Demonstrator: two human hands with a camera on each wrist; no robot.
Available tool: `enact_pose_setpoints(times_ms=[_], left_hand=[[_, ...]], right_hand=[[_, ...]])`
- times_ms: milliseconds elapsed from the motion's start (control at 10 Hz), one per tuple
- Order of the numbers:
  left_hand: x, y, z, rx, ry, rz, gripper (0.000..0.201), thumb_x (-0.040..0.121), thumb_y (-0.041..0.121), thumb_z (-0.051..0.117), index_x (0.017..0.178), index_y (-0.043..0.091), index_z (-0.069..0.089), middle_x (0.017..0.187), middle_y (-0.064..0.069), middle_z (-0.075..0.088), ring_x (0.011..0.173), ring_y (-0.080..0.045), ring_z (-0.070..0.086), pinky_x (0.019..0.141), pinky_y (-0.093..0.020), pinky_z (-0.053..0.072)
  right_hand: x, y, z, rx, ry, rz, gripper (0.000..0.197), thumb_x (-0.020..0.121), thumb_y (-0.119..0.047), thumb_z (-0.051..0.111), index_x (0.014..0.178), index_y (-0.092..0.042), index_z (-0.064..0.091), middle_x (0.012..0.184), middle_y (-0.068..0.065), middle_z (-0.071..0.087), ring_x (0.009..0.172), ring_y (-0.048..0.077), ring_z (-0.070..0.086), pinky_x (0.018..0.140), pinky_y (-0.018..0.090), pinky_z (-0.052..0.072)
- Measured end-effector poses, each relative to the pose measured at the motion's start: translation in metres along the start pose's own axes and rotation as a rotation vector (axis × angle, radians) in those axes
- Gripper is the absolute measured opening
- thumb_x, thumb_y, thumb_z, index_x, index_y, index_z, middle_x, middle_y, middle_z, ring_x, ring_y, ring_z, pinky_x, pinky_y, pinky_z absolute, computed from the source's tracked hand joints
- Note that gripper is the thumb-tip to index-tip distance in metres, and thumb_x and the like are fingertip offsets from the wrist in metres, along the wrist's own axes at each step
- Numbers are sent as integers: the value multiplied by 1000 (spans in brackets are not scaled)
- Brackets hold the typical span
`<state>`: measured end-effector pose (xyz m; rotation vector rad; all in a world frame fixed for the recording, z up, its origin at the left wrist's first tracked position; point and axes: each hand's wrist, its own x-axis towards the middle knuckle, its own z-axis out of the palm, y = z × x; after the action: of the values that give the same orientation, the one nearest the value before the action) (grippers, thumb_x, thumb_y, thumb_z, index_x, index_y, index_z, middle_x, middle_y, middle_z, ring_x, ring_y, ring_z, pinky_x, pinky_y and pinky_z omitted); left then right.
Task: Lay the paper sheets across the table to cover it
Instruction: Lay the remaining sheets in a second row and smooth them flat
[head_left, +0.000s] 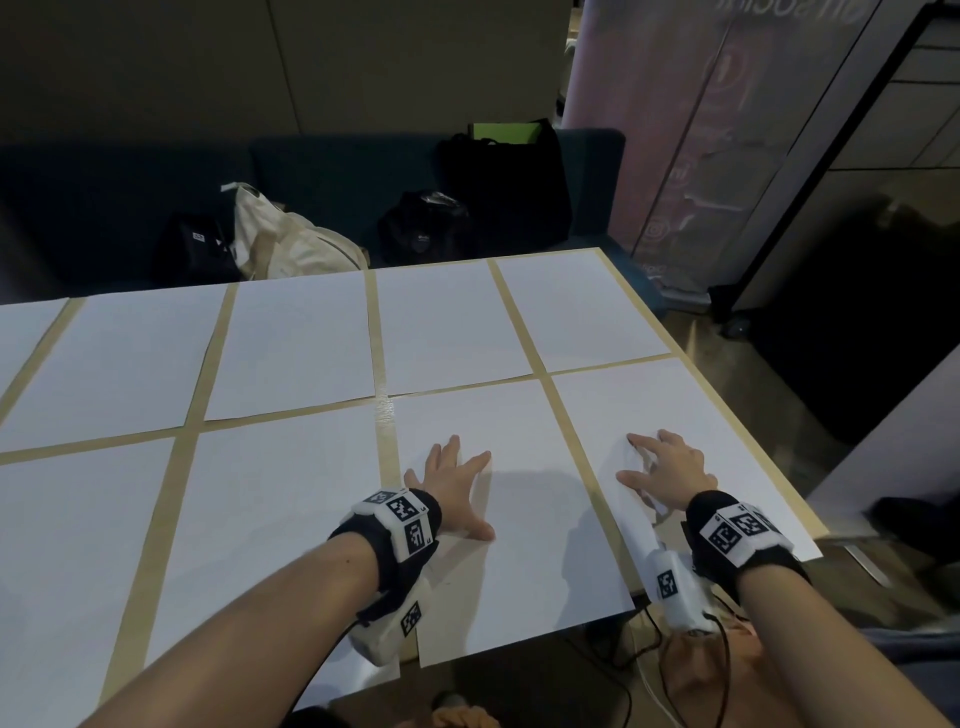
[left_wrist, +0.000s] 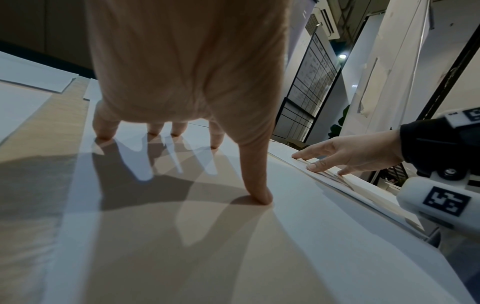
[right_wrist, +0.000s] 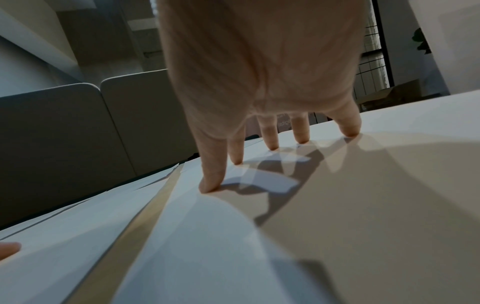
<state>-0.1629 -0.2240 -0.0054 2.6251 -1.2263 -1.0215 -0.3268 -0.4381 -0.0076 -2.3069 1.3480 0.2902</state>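
Several white paper sheets lie in two rows on the light wooden table (head_left: 383, 447), with narrow strips of wood showing between them. My left hand (head_left: 467, 488) presses flat, fingers spread, on a near-row sheet (head_left: 530, 561). In the left wrist view the left hand (left_wrist: 207, 127) has its thumb and fingertips (left_wrist: 261, 197) down on that paper. My right hand (head_left: 649, 462) rests its straight fingertips on the near right sheet (head_left: 727, 431). The right wrist view shows the right hand (right_wrist: 270, 142) touching this sheet (right_wrist: 363, 205), which bows up slightly by the wrist. Neither hand grips anything.
Behind the table stands a dark sofa (head_left: 337, 176) with a cream tote (head_left: 280, 239) and black bags (head_left: 426, 228) on it. A tall banner (head_left: 701, 130) stands at the back right. The near sheets overhang the table's front edge (head_left: 519, 642). Floor lies beyond the right edge (head_left: 748, 436).
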Motion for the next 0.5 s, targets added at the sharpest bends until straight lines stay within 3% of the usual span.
enact_pose_setpoints(times_ms=[500], left_hand=[[-1, 1, 0, -2, 3, 1, 101, 75, 40, 71, 151, 31, 5, 160, -8, -16, 148, -28, -15, 116, -57, 3]], right_hand=[[-1, -2, 1, 1, 2, 9, 65, 83, -43, 62, 142, -35, 34, 157, 2, 19, 141, 31, 20, 112, 55, 23]])
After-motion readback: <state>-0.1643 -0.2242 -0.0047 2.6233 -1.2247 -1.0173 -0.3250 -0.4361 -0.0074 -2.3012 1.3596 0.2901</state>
